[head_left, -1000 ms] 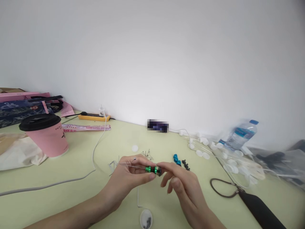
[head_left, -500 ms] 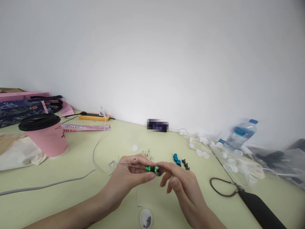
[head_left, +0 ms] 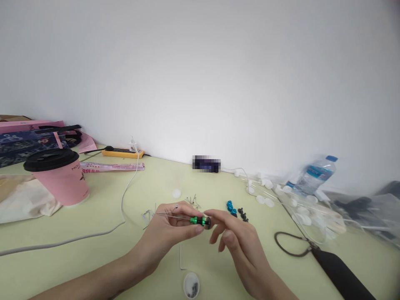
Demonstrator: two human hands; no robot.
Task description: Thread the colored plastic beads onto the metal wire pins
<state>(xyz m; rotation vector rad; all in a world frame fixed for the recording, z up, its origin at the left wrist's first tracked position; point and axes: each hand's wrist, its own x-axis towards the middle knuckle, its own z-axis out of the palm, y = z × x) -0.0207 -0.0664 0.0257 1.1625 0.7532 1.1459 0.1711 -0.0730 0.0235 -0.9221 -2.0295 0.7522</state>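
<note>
My left hand (head_left: 170, 227) pinches a small green-and-black cylindrical piece (head_left: 200, 221) between thumb and fingers. Thin metal wires run left from it across my palm, with a small shiny bit on one. At its round black end is the index fingertip of my right hand (head_left: 239, 241); whether it presses there I cannot tell. The thumb and other fingers of that hand are apart and loosely curled. Below the hands lie a bent metal rod (head_left: 181, 258) and a small white dish (head_left: 191, 286) with tiny dark pieces inside. Beyond them are blue parts (head_left: 231, 208) and black parts (head_left: 243, 215).
Small metal pieces (head_left: 193, 201) are scattered behind my left hand. A pink cup (head_left: 64, 179) stands at left, near a white cable (head_left: 93, 236) and a yellow power strip (head_left: 120, 153). To the right are a water bottle (head_left: 317, 176), white caps and a black strapped item (head_left: 340, 273).
Both hands hold almost the same pose. The green-and-black piece has barely moved, and the view has shifted very slightly.
</note>
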